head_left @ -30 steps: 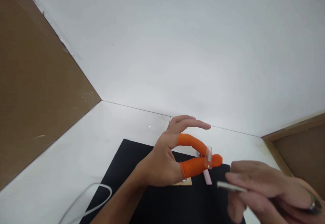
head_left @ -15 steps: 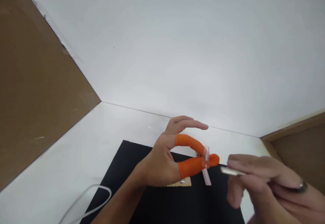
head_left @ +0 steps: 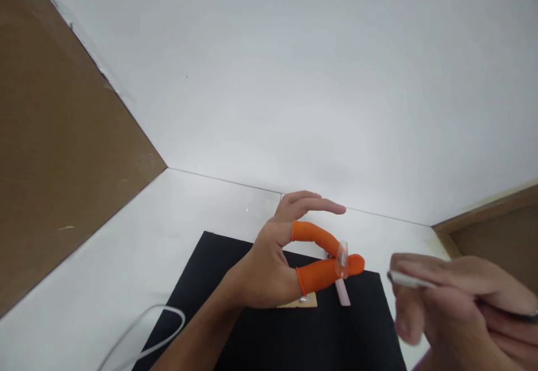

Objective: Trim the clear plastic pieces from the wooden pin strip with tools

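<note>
My left hand [head_left: 273, 264] is held over the black mat, thumb and index finger in orange finger cots [head_left: 317, 276]. Those two fingertips pinch a small clear curved plastic piece [head_left: 342, 261]; the other fingers stretch out behind. To the right, my right hand [head_left: 449, 298] grips a slim, pale, flat-ended stick [head_left: 412, 281] between thumb and fingers, its tip pointing left, apart from the clear piece. The stick's far end is hidden in the hand, and motion blurs it slightly.
On the black mat [head_left: 336, 337] lie a pink bar [head_left: 342, 292] and a yellowish card [head_left: 309, 300] with small shiny bits, partly covered by my left hand. A white cable [head_left: 168, 334] loops at the left. White wall [head_left: 294, 79] and brown panels enclose the table.
My right hand has moved right with the pale stick, away from the clear plastic piece. The left hand has stayed nearly still, keeping its pinch.
</note>
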